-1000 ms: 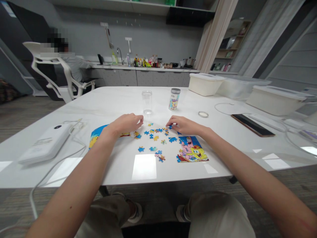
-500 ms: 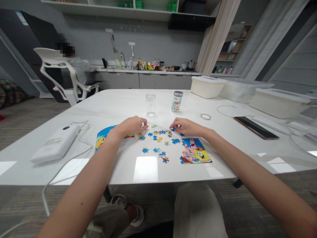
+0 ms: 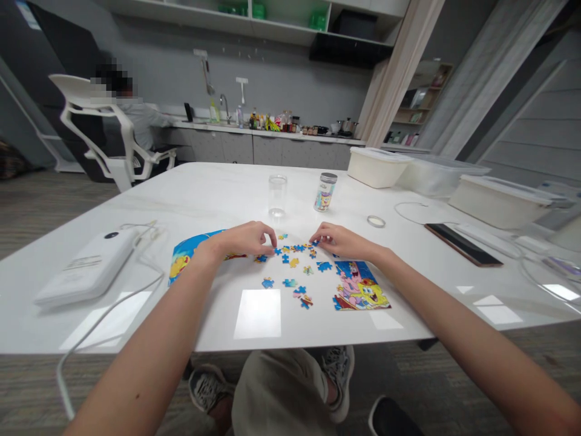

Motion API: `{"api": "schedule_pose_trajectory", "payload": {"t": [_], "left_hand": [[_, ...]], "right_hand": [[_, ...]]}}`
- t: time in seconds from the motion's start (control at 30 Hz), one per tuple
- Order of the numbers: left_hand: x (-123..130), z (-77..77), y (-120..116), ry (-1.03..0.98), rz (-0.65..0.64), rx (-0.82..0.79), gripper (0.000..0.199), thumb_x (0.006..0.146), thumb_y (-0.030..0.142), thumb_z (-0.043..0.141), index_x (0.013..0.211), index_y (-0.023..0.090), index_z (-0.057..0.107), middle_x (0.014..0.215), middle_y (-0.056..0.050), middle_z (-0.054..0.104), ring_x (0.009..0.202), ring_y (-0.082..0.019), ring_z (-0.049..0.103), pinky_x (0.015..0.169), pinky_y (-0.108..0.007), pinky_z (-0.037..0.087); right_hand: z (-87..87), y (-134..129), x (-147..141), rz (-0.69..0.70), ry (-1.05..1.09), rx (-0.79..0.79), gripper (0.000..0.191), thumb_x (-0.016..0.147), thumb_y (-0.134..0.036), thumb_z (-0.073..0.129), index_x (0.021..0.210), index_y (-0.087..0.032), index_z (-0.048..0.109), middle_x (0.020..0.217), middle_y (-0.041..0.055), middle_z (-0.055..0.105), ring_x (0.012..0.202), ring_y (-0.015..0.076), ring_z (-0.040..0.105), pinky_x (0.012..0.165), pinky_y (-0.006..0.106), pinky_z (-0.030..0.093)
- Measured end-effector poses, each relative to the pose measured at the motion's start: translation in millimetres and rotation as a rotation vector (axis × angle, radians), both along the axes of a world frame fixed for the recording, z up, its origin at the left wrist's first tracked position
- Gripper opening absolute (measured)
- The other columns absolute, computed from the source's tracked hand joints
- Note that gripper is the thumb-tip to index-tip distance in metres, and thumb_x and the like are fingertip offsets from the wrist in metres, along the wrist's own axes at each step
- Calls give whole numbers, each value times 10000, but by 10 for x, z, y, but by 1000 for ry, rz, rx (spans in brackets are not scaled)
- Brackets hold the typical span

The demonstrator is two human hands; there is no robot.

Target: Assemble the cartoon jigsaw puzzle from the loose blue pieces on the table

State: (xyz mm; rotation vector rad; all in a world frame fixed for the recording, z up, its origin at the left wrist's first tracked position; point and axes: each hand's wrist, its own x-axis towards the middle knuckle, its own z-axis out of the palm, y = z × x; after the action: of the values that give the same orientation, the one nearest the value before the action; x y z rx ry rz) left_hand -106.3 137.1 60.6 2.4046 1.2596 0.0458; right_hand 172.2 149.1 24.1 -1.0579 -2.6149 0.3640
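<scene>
My left hand (image 3: 249,238) is bent over the loose pieces, thumb and forefinger closing at a blue puzzle piece (image 3: 278,251). Across from it, the bunched fingertips of my right hand (image 3: 338,240) are on another blue piece (image 3: 315,243), partly hidden by them. Between and below the hands lie several loose pieces, including a yellow piece (image 3: 294,263) and a two-toned blue piece (image 3: 289,283). A joined puzzle section (image 3: 361,287) with pink and yellow cartoon figures sits under my right forearm. Behind my left wrist is a larger blue puzzle section or picture (image 3: 190,247), partly covered.
Beyond the hands stand a clear jar (image 3: 278,197) and a printed tin-lidded canister (image 3: 325,192). A ring (image 3: 376,221), a dark tablet-like device (image 3: 463,244) and lidded bins (image 3: 376,168) are to the right. A white device (image 3: 86,266) with cables lies left. A person sits in a chair (image 3: 122,136) behind.
The view has tilted and shifted slightly. My left hand has moved a little right, towards the middle pieces; my right fingertips stay at the blue piece. My legs have shifted under the table.
</scene>
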Motion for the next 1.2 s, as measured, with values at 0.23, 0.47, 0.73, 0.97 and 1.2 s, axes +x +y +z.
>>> {"api": "schedule_pose_trajectory", "payload": {"t": [0.23, 0.47, 0.73, 0.97, 1.2], "left_hand": [[-19, -87, 58, -42, -6, -11, 281, 732, 381, 577, 929, 204, 670, 625, 16, 605, 588, -139, 547, 600, -241, 396], [-1, -58, 25, -22, 1, -5, 250, 733, 376, 568, 897, 200, 637, 604, 14, 601, 562, -143, 526, 574, -248, 375], [-31, -118, 97, -46, -5, -30, 292, 728, 407, 595, 910, 189, 663, 623, 11, 589, 541, -123, 507, 548, -243, 353], [4, -31, 28, -58, 58, -68, 289, 740, 370, 595, 951, 190, 675, 586, 20, 582, 523, -121, 506, 551, -239, 365], [-3, -41, 43, -29, 73, 26, 280, 787, 372, 560, 916, 168, 701, 644, -2, 619, 587, -123, 536, 619, -240, 392]], "right_hand": [[-38, 12, -83, -14, 4, 20, 256, 878, -141, 491, 1066, -187, 659, 962, 68, 579, 837, 156, 586, 782, 303, 490], [-87, 66, -145, 8, -29, 104, 266, 877, -132, 470, 1083, -163, 635, 989, 89, 568, 869, 176, 568, 812, 321, 473], [-116, 78, -147, 18, -13, 88, 249, 898, -178, 477, 1093, -173, 633, 985, 86, 564, 862, 174, 563, 800, 312, 467], [-74, 82, -102, 34, -45, 80, 259, 932, -242, 452, 1098, -171, 637, 971, 91, 569, 874, 191, 564, 815, 334, 457], [-119, 132, -78, 64, -33, 70, 267, 940, -260, 432, 1097, -176, 631, 963, 89, 579, 878, 189, 570, 805, 321, 458]]}}
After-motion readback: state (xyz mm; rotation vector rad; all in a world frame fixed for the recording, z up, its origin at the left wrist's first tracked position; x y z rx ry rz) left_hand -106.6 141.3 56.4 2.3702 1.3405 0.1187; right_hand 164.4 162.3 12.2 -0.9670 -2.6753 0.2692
